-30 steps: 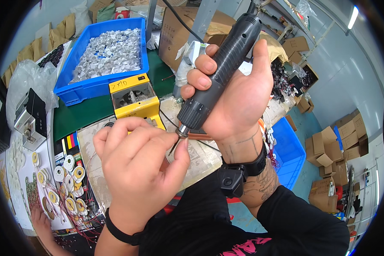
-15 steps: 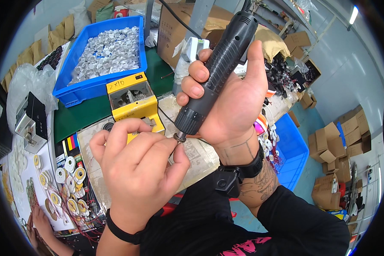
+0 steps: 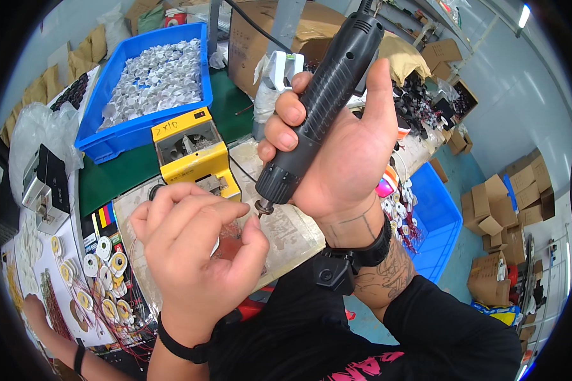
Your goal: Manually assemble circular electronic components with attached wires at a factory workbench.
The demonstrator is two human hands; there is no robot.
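Note:
My right hand (image 3: 343,152) grips a dark grey electric screwdriver (image 3: 321,108), held upright with its tip pointing down toward the bench. My left hand (image 3: 194,251) is curled just below and left of the tip, thumb and fingers pinched around a small part that I cannot make out. The tip sits almost against my left thumb. A yellow box-shaped device (image 3: 194,155) stands just behind my left hand on the worn work mat (image 3: 292,235).
A blue bin (image 3: 108,136) of small white parts sits at the back left. Round coils with wires (image 3: 102,279) lie at the left, beside a small grey device (image 3: 41,184). Another blue bin (image 3: 442,222) and cardboard boxes (image 3: 496,222) are at the right. Another person's arm (image 3: 51,336) shows lower left.
Both hands have come closer to the camera. The screwdriver stays in my right hand; my left hand's fingers have shifted slightly under the tip.

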